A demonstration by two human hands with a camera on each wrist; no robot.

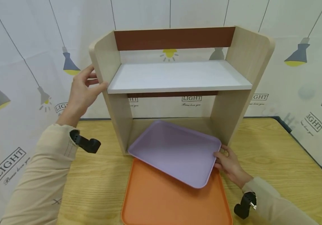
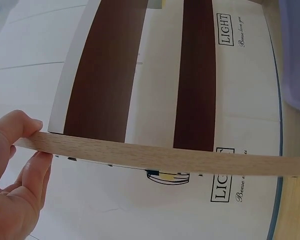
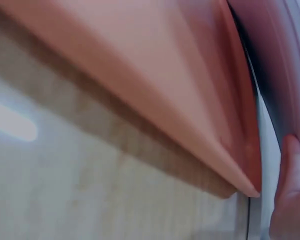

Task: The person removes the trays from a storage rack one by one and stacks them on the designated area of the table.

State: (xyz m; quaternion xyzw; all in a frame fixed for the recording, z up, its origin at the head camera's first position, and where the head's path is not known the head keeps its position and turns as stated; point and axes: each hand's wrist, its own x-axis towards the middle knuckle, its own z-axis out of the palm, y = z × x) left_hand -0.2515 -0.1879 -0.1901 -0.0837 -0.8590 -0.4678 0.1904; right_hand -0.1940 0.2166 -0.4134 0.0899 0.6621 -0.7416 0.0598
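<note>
A small wooden desk shelf (image 1: 178, 75) with a white middle board stands on the table. My left hand (image 1: 83, 89) grips the front edge of its left side panel; in the left wrist view the thumb and fingers (image 2: 35, 177) pinch that panel (image 2: 140, 154) from both faces. With my right hand (image 1: 229, 164) I hold the right edge of a purple tray (image 1: 178, 153), thumb on top. The purple tray lies askew, its back part inside the shelf's lower compartment and its front corner over an orange tray (image 1: 175, 203). The right wrist view shows the orange tray (image 3: 155, 65) blurred.
Wood-grain table (image 1: 279, 162) extends on both sides of the shelf. Behind it hangs a white cloth (image 1: 299, 84) printed with lamps. A dark table edge (image 1: 304, 140) runs along the right. Black wrist cameras sit on both sleeves.
</note>
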